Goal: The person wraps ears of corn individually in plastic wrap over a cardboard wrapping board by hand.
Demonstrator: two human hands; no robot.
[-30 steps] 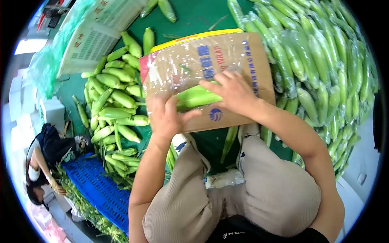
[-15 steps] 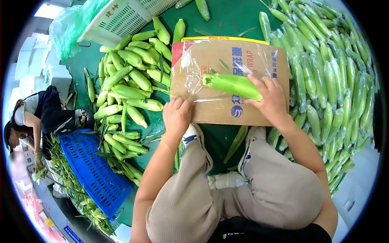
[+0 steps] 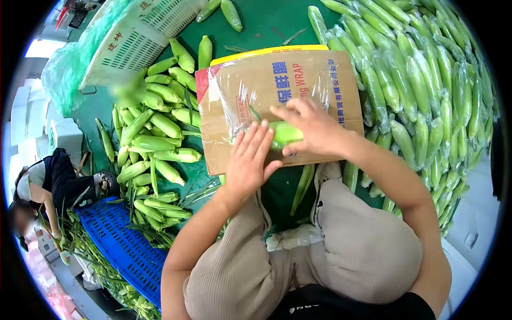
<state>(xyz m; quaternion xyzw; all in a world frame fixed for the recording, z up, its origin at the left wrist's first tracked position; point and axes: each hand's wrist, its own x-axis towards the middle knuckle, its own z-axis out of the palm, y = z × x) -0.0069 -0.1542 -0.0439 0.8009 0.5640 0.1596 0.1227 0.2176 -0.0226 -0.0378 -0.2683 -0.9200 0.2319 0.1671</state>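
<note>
A green ear of corn in its husk (image 3: 284,134) lies across the cardboard box (image 3: 234,66) near its front edge. Clear plastic film (image 3: 221,96) shines on the box top. My left hand (image 3: 248,160) rests with straight fingers over the corn's left end and hides that end. My right hand (image 3: 314,130) is round the corn's right end, thumb on the near side and fingers on the far side. The box lies in front of my knees.
Unwrapped corn (image 3: 154,141) is heaped left of the box. Film-wrapped corn (image 3: 426,96) is piled at the right. A blue crate (image 3: 122,240), loose husks (image 3: 93,266) and a white crate (image 3: 136,40) stand leftward. Another person (image 3: 53,181) bends at far left.
My right hand has brought the corn down onto the box's near part and turned it. My left hand has left the box edge and now lies on the corn. The view has shifted slightly.
</note>
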